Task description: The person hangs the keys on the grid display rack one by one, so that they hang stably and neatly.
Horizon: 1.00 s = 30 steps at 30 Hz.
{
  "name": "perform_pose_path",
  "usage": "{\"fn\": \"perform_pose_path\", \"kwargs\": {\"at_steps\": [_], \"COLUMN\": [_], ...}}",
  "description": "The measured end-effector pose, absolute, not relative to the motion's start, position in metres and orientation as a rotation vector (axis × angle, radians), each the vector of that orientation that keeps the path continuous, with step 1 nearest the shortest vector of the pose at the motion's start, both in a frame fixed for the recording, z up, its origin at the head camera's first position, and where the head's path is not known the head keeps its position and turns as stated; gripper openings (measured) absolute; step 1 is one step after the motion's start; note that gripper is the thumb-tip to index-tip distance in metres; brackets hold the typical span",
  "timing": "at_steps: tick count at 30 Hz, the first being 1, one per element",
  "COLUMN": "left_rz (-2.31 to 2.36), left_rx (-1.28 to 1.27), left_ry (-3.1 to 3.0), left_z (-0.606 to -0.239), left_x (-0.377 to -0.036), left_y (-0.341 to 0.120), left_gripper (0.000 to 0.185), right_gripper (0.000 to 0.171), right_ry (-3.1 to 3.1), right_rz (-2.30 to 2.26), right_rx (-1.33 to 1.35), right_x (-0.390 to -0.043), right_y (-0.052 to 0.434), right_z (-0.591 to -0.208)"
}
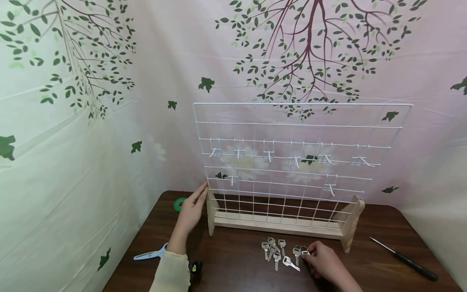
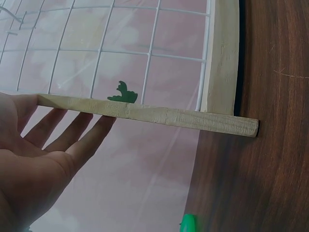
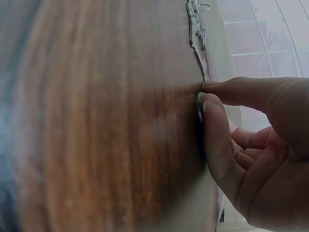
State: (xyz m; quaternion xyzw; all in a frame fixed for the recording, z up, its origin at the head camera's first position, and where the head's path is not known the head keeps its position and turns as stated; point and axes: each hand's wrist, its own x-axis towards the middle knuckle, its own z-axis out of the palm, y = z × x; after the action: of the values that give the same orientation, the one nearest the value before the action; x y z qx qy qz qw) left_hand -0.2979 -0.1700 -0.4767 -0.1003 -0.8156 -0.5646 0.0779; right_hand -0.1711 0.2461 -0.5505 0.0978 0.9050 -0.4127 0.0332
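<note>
Overhead, looking down on a dark wooden bench [image 1: 233,263] carrying a white wire grid rack [image 1: 295,162] standing upright in a pale wooden base [image 1: 281,223]. Left hand [image 1: 191,209] resting flat against the rack's left wooden foot, fingers straight, its grip wide and holding nothing. Right hand [image 1: 322,259] pinching one key [image 1: 304,252] at the right end of a cluster of keys [image 1: 279,251] lying just in front of the base. Lying to the left, blue scissors [image 1: 151,254] and a green tape roll [image 1: 178,204]; lying well apart at the right, a black-handled screwdriver [image 1: 405,259].

Moving to the left wrist view, showing the left hand [image 2: 43,154] with straight fingers [image 2: 87,137] spread behind the wooden foot [image 2: 149,113], the wire grid [image 2: 125,53] rising beyond.

Turning to the right wrist view, showing the right hand [image 3: 256,145] with thumb and forefinger closing together on a thin metal edge against the bench [image 3: 106,121], more keys [image 3: 195,21] lying further along
</note>
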Motion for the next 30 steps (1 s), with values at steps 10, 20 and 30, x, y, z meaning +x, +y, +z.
{"fn": "perform_pose_path", "kwargs": {"at_steps": [10,20,30], "left_rz": [-1.672,-1.685,-1.689], "left_rx": [-0.266,-0.274,-0.268], "left_ry": [-2.444,-2.412,-2.389], "left_z": [-0.4804,-0.4775,-0.4795], "left_x": [-0.295,-0.2934,-0.2963], "left_y": [-0.1708,-0.166,-0.1656], "left_gripper": [0.053,0.049,0.05], "right_gripper": [0.026,0.028,0.021], "right_ry": [2.732,2.694,2.705], "right_rz": [-1.293,-1.365,-1.336], "right_rx": [0.283,0.281,0.305], "right_x": [-0.1717,-0.1684,-0.1709], "right_y": [0.248,0.2495,0.2502], "right_z": [-0.5515,-0.5519,-0.5514]}}
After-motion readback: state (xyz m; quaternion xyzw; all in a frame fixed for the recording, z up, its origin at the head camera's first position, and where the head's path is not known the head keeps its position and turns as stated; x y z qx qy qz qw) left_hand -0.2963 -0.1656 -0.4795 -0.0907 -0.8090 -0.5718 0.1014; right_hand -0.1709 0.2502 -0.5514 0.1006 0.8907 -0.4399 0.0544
